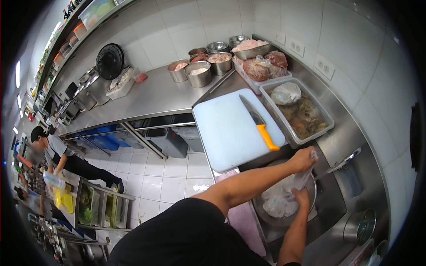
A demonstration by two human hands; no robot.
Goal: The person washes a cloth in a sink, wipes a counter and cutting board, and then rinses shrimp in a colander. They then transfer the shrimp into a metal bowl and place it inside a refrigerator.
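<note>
Over the sink, a clear plastic bag [280, 206] with whitish contents rests in a round metal bowl [316, 191]. My left hand [304, 160] is closed round the bag's gathered upper end, some of which sticks out past the fingers. Lower down, my right hand [301, 200] grips the bag's neck, just above its full part. What exactly is in the bag I cannot make out. Beyond my left forearm lies a white cutting board [222, 128]. A knife with an orange handle [267, 137] rests on it, blade pointing away.
A plastic tub [327, 128] of brownish food in liquid stands beside the board. Behind it are bags of meat [257, 70] and a metal pan [253, 53]. Steel pots [198, 79] line the counter. A faucet [346, 159] juts over the sink. A co-worker [60, 150] stands far left.
</note>
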